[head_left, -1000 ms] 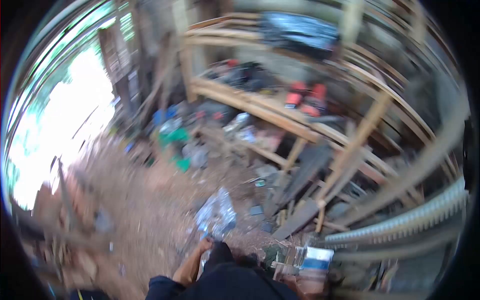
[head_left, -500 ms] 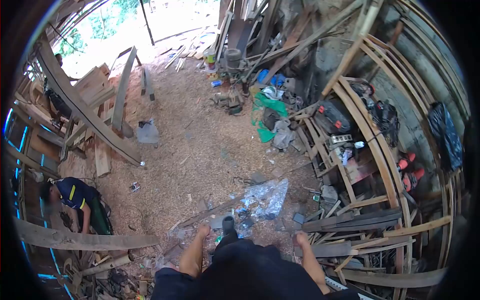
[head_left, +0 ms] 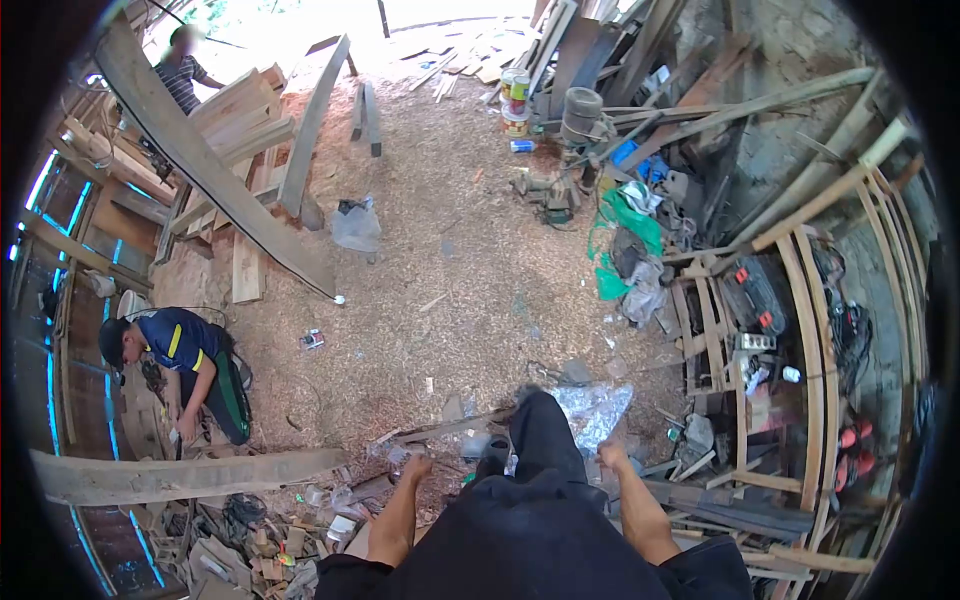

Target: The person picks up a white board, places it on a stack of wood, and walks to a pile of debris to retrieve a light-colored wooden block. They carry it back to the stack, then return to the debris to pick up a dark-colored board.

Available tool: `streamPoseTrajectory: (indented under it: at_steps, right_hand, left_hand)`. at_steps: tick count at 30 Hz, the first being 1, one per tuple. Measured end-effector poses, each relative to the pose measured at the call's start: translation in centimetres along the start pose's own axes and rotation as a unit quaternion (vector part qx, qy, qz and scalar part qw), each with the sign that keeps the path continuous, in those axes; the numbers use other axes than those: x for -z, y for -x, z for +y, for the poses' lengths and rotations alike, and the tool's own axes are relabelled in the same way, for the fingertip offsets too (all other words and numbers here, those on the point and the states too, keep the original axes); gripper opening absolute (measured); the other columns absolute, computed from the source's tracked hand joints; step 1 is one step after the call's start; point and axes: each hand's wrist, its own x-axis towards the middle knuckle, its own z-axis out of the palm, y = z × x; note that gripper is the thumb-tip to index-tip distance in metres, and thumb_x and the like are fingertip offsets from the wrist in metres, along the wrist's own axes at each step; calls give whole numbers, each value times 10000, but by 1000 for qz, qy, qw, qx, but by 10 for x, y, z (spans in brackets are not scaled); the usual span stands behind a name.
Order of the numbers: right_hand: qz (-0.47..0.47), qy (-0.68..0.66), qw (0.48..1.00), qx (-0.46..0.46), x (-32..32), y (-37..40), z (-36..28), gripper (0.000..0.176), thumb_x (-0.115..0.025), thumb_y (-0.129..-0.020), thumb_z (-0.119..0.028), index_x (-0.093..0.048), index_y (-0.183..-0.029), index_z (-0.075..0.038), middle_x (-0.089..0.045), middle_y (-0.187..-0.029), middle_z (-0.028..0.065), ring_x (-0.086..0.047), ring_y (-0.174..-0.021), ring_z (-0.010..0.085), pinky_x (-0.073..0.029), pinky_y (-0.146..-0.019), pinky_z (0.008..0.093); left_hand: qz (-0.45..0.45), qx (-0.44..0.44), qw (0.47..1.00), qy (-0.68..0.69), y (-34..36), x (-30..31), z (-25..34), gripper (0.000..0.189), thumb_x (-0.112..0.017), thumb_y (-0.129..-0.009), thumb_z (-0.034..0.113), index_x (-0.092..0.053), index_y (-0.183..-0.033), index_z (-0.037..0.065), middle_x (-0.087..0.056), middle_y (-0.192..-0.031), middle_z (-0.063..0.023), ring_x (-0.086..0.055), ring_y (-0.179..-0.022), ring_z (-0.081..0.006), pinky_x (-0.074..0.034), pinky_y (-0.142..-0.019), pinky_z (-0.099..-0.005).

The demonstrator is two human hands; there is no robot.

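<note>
Black top [head_left: 500,545] with 2 short sleeves [head_left: 708,568], dark trousers [head_left: 547,432]

One left hand [head_left: 415,468] and one right hand [head_left: 611,454] flank two legs [head_left: 545,435]; two other people [head_left: 182,338] are beyond the left hand; one clear sheet [head_left: 598,408] lies just ahead of the right hand, one black case [head_left: 752,300] farther to its right; well ahead of both hands, one blue can [head_left: 522,146].

The left forearm [head_left: 394,522] rises from the frame's lower edge, left of centre, to the left grip [head_left: 418,466]; the right forearm [head_left: 643,512] slants up and inward to the right grip [head_left: 612,454]. Both grips hang well apart, finger detail too small to tell. One dark-clad leg [head_left: 546,432] extends forward between them.
</note>
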Motion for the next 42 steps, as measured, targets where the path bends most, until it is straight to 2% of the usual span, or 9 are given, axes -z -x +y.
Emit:
streamPoseTrajectory:
  at_steps: [4, 7, 12, 17, 25, 33, 35, 40, 42]
  right_hand:
    - [-117, -39, 982, -142, 42, -32, -63, 237, -401, -794, -154, -495, -979, -39, -551, -960, 134, -580, -741, 261, -467, -558, 374]
    - [-212, 102, 972, -18, 32, -140, 22, 239, -401, -799, -160, -484, -992, -44, -542, -1004, 147, -577, -772, 270, -472, -586, 401]
    - [-125, -212, 928, -281, 125, -192, -180, 232, -408, -808, -178, -476, -994, -58, -542, -1015, 137, -570, -811, 275, -469, -600, 426]
    - [-75, -218, 961, -154, 204, -299, -325, 265, -460, -792, -173, -477, -1021, -40, -575, -847, 112, -577, -669, 210, -460, -508, 320]
    - [-66, -86, 994, -17, 300, -419, -511, 291, -461, -762, -113, -490, -1034, -12, -584, -816, 109, -568, -613, 166, -442, -467, 262]
    - [-26, 48, 998, -33, 344, -532, -508, 253, -471, -725, -169, -576, -884, -1, -608, -776, 117, -588, -642, 208, -461, -522, 325]
    - [45, 128, 991, 1, 354, -545, -512, 241, -486, -709, -183, -598, -791, 14, -610, -746, 134, -587, -640, 210, -460, -548, 329]
    - [51, 129, 989, -60, 348, -642, -445, 203, -500, -661, -160, -595, -683, 18, -597, -671, 149, -572, -655, 170, -439, -558, 324]
    - [25, 260, 965, 34, 346, -666, -473, 197, -503, -645, -138, -593, -710, 25, -599, -696, 145, -564, -663, 164, -431, -555, 324]
  left_hand:
    - [3, 6, 998, -68, 27, 53, 63, 396, -515, -645, 282, -567, -923, 5, -579, -849, -232, -557, -800, -368, -441, -721, -384]
    - [-40, 50, 995, -78, -40, 61, 59, 339, -511, -730, 178, -511, -1018, -1, -607, -836, -110, -608, -673, -238, -487, -537, -344]
    - [58, 162, 950, 260, -60, 116, 219, 222, -498, -682, 154, -590, -808, -4, -573, -654, -97, -571, -561, -190, -437, -457, -301]
    - [92, -31, 975, 201, -179, 164, 336, 269, -545, -744, 220, -556, -900, 0, -589, -732, -88, -584, -654, -169, -434, -516, -265]
    - [72, -69, 943, 317, -234, 251, 503, 269, -491, -799, 187, -505, -996, 4, -593, -886, -87, -583, -699, -171, -440, -572, -263]
    - [-36, 183, 878, 441, -390, 273, 403, 334, -535, -774, 226, -481, -1061, 62, -585, -846, -93, -595, -746, -212, -490, -544, -327]
    - [-54, 121, 991, -9, -440, 298, 404, 357, -553, -747, 185, -474, -1065, 43, -577, -849, -114, -591, -740, -230, -496, -528, -343]
    - [99, 156, 898, 400, -495, 394, 563, 265, -467, -719, 143, -563, -884, -42, -574, -778, -163, -567, -665, -228, -468, -566, -353]
    - [82, 71, 946, 305, -544, 434, 623, 290, -460, -734, 168, -555, -922, -32, -580, -789, -150, -565, -679, -214, -451, -581, -334]
